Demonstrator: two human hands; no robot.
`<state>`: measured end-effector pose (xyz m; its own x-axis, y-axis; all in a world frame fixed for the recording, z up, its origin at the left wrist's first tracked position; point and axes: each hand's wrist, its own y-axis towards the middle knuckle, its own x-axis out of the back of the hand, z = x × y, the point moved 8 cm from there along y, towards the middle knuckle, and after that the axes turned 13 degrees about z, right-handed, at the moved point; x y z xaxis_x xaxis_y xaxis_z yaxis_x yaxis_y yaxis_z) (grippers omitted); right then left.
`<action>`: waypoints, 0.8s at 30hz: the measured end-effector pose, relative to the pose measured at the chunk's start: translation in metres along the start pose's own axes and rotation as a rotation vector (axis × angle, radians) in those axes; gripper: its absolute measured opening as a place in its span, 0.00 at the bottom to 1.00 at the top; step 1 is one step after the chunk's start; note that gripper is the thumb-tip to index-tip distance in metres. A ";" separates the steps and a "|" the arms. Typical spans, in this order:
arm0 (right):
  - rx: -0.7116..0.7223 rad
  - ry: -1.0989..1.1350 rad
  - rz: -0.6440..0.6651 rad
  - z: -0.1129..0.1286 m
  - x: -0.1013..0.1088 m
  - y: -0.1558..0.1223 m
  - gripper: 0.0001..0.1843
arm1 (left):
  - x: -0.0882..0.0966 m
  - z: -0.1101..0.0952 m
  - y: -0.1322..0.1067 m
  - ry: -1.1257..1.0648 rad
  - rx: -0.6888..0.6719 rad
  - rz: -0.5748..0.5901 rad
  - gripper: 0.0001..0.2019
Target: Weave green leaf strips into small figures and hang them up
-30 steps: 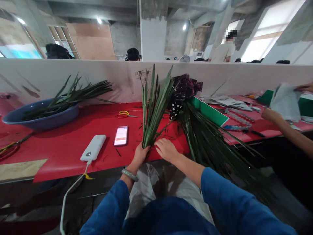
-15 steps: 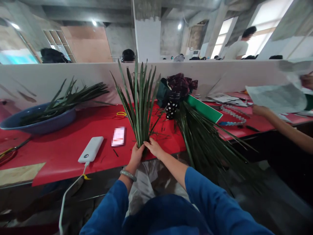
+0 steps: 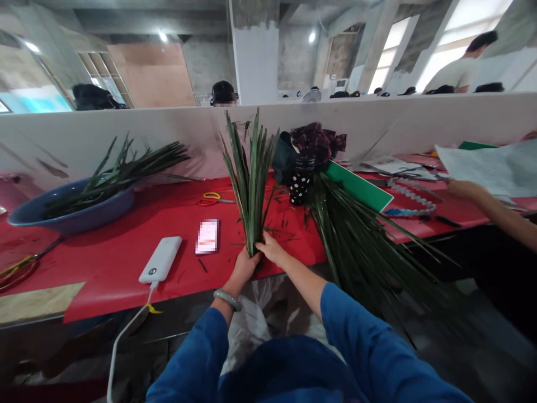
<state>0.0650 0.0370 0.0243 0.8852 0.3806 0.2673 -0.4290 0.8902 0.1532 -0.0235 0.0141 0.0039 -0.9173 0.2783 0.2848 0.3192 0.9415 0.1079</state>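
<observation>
A bundle of long green palm leaf strips stands upright over the front edge of the red-covered table, its tips fanned slightly apart. My left hand is closed round its lower end, a grey bangle on the wrist. From the right, my right hand closes on the same lower end, its fingers pressed against the strips. The very bottom of the bundle is hidden by the hands. A larger pile of dark green strips lies to the right and hangs over the table edge.
A blue basin with more strips stands left. Nearby lie a white power bank, a phone and yellow-handled scissors. At right are a flowered bottle, a green board and another person's hand at white sheeting.
The fanned strips have drawn closer together in my hands. My view has shifted a little left. The other person's white sheeting has come down lower, and a person beyond the partition has moved right.
</observation>
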 end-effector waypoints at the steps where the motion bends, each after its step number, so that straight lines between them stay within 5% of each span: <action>1: 0.019 0.027 0.004 0.000 0.000 0.000 0.26 | 0.000 0.001 0.000 0.022 0.013 -0.002 0.14; 24: 0.040 0.067 -0.062 -0.026 0.013 -0.011 0.25 | -0.004 -0.006 0.001 0.199 0.075 -0.025 0.14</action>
<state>0.0858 0.0382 0.0013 0.9198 0.3425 0.1917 -0.3788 0.9025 0.2052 -0.0180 0.0125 0.0086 -0.8573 0.2189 0.4659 0.2718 0.9611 0.0485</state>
